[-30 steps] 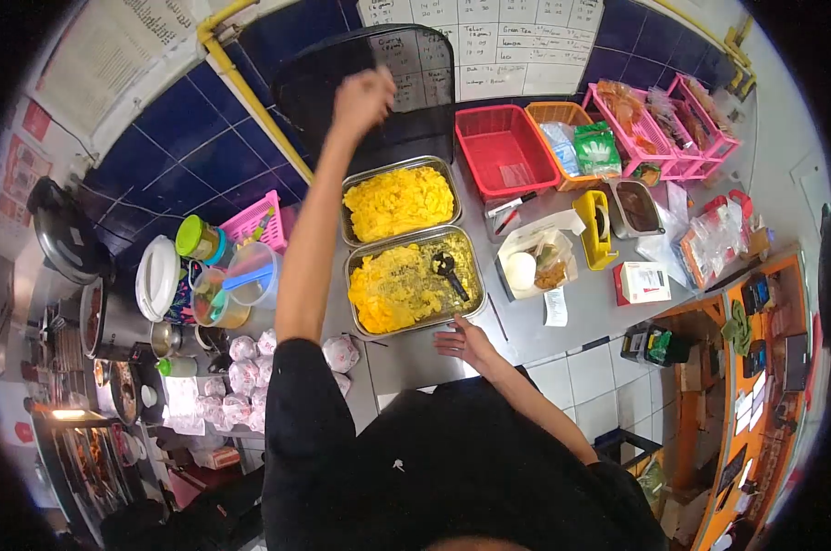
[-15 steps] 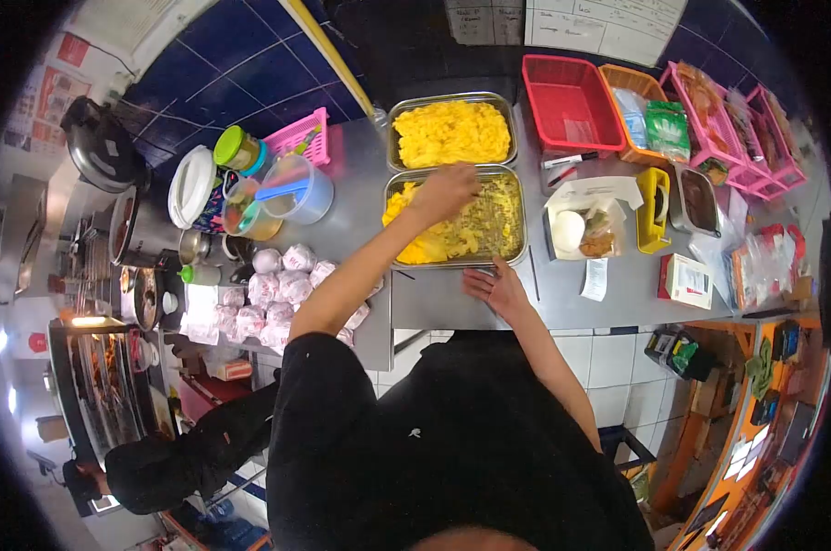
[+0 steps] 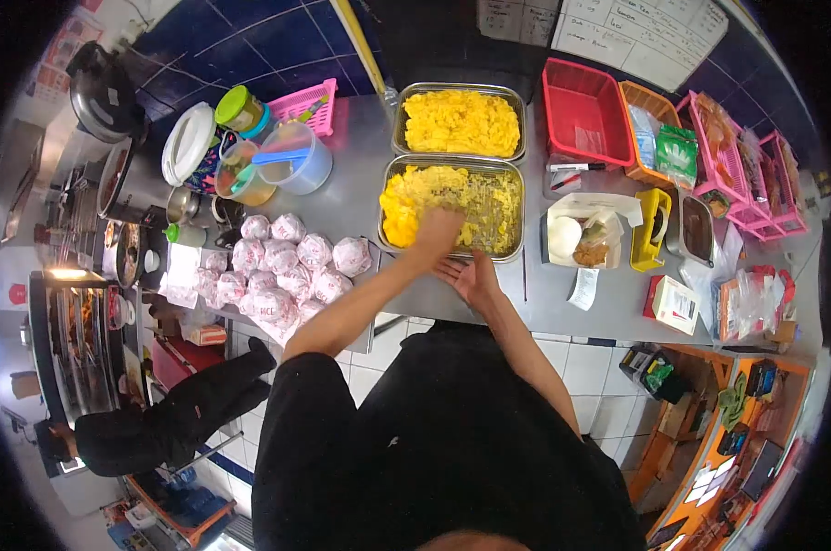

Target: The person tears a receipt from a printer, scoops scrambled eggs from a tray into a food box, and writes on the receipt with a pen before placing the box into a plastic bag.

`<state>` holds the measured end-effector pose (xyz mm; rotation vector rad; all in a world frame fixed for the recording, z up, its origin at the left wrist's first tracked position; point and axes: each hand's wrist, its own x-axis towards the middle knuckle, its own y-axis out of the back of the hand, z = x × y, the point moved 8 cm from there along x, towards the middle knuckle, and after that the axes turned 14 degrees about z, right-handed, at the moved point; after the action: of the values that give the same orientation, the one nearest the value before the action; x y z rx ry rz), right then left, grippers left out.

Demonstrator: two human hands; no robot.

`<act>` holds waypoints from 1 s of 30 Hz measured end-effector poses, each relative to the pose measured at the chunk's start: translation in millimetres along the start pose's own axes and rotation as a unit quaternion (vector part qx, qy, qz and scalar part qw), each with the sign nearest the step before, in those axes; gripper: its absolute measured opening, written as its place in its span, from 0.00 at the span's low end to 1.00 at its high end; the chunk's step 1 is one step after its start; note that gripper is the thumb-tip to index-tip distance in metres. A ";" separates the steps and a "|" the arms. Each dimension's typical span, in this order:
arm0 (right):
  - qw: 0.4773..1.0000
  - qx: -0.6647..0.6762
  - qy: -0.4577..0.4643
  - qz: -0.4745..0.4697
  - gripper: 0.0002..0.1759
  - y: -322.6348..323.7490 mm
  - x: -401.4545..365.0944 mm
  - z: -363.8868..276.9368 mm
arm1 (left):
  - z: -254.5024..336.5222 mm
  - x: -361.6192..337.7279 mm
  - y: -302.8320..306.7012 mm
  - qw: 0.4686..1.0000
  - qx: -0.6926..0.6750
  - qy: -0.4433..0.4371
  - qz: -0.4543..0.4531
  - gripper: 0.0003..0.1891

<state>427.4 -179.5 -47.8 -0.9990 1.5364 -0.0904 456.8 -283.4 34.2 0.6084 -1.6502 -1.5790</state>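
My left hand (image 3: 441, 228) reaches into the nearer metal tray (image 3: 523, 216), low over its near side. Its fingers are curled downward and partly hidden, so what they hold does not show. Yellow scrambled egg (image 3: 400, 213) is heaped at this tray's left end, with thinner crumbs spread over the middle and right. My right hand (image 3: 471, 278) is at the tray's near edge, just below my left hand, palm partly turned up and fingers apart, with nothing seen in it. Behind stands a second metal tray (image 3: 524, 129), full of scrambled egg (image 3: 461, 122).
Paper-wrapped rice balls (image 3: 282, 266) pile up on the left, near plastic tubs (image 3: 293, 165). To the right stand a red basket (image 3: 588, 110), an open food box (image 3: 581, 234), a yellow holder (image 3: 650, 234) and pink baskets (image 3: 723, 165). Another person (image 3: 158, 427) is at far left.
My left hand has come from the tray's far side toward its near side. My right hand has moved left, closer under it. The view has shifted slightly.
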 end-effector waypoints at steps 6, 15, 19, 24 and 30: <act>0.988 0.023 -0.050 -0.143 0.40 22.9 20.4 6.1 | 21.1 2.0 38.3 0.976 -0.198 0.074 0.042 0.06; 0.993 0.066 0.019 0.094 0.37 38.6 -23.6 -31.7 | 43.0 -8.2 18.0 0.964 -0.242 -0.006 0.106 0.08; 0.999 0.028 0.020 0.000 0.36 44.1 -8.1 -29.3 | 50.5 -22.7 27.1 0.953 -0.290 0.026 0.086 0.10; 0.997 0.021 -0.008 -0.072 0.34 32.6 -11.3 -23.8 | 28.9 -3.8 3.6 0.928 -0.322 0.175 0.073 0.13; 0.989 -0.057 0.123 0.064 0.30 70.4 -13.2 -36.9 | 3.3 0.6 -58.5 0.754 -0.590 0.286 -0.027 0.16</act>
<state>357.7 -144.9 -68.7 -1.0046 1.8447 -0.0372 444.5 -288.9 -22.8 0.3488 -0.0173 -1.8346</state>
